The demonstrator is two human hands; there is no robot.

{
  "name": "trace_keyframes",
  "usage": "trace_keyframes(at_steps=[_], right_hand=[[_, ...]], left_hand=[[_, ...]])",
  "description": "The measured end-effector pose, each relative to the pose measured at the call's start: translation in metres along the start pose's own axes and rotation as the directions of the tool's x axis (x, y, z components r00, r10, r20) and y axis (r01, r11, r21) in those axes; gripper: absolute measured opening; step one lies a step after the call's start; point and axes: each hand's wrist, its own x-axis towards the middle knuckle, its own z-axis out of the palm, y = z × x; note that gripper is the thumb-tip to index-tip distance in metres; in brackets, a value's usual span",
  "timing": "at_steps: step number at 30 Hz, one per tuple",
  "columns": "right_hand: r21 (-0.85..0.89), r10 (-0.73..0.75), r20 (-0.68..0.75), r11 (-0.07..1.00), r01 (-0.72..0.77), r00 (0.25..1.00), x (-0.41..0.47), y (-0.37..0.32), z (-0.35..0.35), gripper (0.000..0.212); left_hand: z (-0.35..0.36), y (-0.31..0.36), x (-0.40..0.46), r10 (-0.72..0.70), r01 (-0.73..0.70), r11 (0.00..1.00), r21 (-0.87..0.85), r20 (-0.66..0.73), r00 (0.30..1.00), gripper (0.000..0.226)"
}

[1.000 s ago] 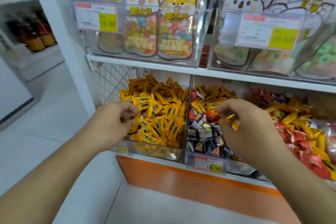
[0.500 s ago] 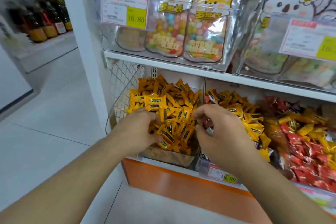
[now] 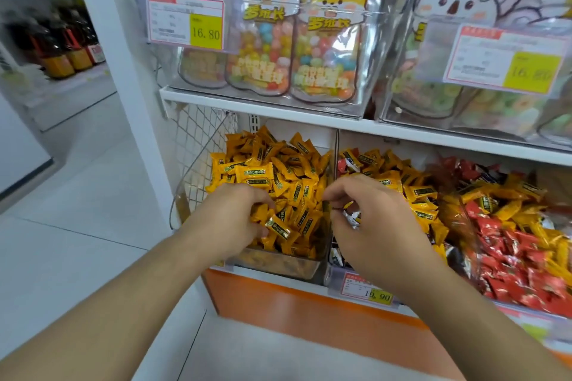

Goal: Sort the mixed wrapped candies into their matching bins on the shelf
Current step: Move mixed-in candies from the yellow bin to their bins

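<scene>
Orange candies, 2 hands, 3 bins.

candy bags on shelf above candy bins

Above, pouches of coloured sweets behind a price tag — dark bottles on a far shelf at left.

Open gap above yellow candy heap; upper shelf caps it, divider at right.
</scene>
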Motion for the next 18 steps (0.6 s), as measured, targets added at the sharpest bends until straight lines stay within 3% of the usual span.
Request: trace_keyframes(at_steps=[6, 12, 18], right_hand=[[0.015, 0.022, -0.032, 1.000, -0.021, 0.999, -0.004, 0.010, -0.012, 0.025], [0.018, 0.038, -0.028, 0.999, -0.037, 0.999, -0.003, 0.012, -0.017, 0.022], [0.003, 0.039, -0.033, 0.999, -0.039, 0.999, -0.003, 0.015, -0.019, 0.022]], left_hand=[[-0.017, 0.004, 0.003, -0.057, 0.029, 0.976, -0.214, -0.122, 0.991, 0.027], [-0.015, 0.030, 0.023, -0.032, -0.070, 0.878, -0.474, -0.203, 0.979, 0.029], [-0.001, 0.033, 0.027, 0.031, -0.070, 0.814, -0.577, -0.076, 0.997, 0.061]])
